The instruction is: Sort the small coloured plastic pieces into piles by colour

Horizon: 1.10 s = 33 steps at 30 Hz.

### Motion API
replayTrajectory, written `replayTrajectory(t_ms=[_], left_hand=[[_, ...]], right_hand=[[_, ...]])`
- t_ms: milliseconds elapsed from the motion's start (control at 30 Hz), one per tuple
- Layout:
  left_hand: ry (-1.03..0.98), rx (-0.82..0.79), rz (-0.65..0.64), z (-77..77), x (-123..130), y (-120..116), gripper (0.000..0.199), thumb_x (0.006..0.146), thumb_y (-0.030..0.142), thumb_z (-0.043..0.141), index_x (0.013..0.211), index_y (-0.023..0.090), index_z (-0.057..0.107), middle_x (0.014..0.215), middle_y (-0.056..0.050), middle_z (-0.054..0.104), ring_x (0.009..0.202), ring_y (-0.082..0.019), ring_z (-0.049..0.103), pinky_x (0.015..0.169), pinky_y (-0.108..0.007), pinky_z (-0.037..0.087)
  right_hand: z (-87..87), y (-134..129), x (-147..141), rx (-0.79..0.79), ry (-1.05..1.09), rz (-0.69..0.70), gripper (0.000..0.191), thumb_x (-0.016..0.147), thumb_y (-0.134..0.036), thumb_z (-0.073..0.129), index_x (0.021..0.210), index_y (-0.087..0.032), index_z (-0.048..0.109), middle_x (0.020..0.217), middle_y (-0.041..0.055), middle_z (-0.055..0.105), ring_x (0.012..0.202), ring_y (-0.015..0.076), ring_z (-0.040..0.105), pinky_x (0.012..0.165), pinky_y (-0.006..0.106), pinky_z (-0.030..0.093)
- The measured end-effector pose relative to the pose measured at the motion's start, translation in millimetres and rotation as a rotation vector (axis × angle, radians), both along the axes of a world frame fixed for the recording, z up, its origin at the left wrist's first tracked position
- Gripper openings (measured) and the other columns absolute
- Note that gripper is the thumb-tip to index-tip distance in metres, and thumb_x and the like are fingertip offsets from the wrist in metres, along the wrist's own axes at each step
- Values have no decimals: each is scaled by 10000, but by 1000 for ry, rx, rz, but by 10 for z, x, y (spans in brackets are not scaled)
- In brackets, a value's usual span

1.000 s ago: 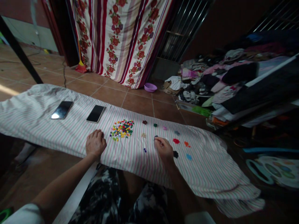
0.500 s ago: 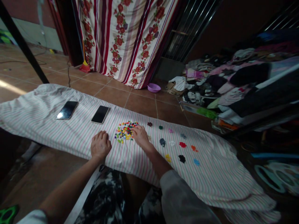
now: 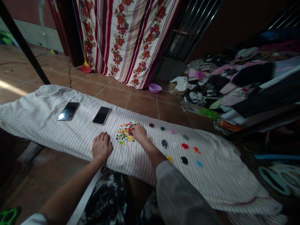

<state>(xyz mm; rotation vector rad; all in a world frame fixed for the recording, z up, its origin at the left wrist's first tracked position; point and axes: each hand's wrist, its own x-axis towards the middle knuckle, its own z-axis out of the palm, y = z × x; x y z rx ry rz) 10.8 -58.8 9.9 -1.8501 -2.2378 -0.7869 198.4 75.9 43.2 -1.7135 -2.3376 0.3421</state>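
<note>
A loose pile of small, bright, many-coloured pieces (image 3: 124, 134) lies on the striped cloth (image 3: 145, 162). My right hand (image 3: 140, 132) reaches into the right side of this pile with its fingers pinched together; whatever is between the fingertips is hidden. Palm down on the cloth, left of the pile, rests my left hand (image 3: 102, 147), its fingers slightly bent and holding nothing. To the right are small single-colour clusters, among them a red cluster (image 3: 185, 146), a black cluster (image 3: 184, 160), a blue cluster (image 3: 199, 163) and an orange cluster (image 3: 197, 150). A pale cluster is partly behind my right wrist.
Two phones, a dark phone (image 3: 102, 115) and a shiny phone (image 3: 68, 111), lie on the cloth at the left. Beyond it are a purple basin (image 3: 155, 88), a floral curtain (image 3: 131, 40) and a red broom (image 3: 86, 67). Heaped clothes (image 3: 225, 78) fill the right background.
My right hand stays at the pile, its fingers shifting slightly among the pieces. My left hand keeps its place on the cloth. The whole view has moved a little.
</note>
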Motion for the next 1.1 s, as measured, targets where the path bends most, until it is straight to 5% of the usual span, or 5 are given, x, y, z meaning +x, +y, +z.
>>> replayTrajectory(t_ms=[367,667,1100], left_hand=[[-1,2,8,20,7,-5,269,804,184,472,1010,177,645,1235,-128,664,1222,-282,552,997,-439,400],[-14,-25,11,65,16,-21,286,820,194,447,1032,159,636,1243,-147,658,1231,-289,545,1008,-448,398],[-24,-63,5,111,21,-48,301,828,215,457,1066,156,632,1267,-145,639,1242,-291,540,1009,-452,410]], right_hand=[[50,-58,2,38,54,39,163,823,-164,612,853,-247,749,920,70,676,959,232,563,856,328,423],[-74,-198,91,81,342,17,172,806,-133,572,931,-220,650,919,16,695,803,159,609,777,267,455],[-3,-476,696,131,366,-48,250,783,-135,525,942,-221,698,882,24,713,857,183,639,814,278,470]])
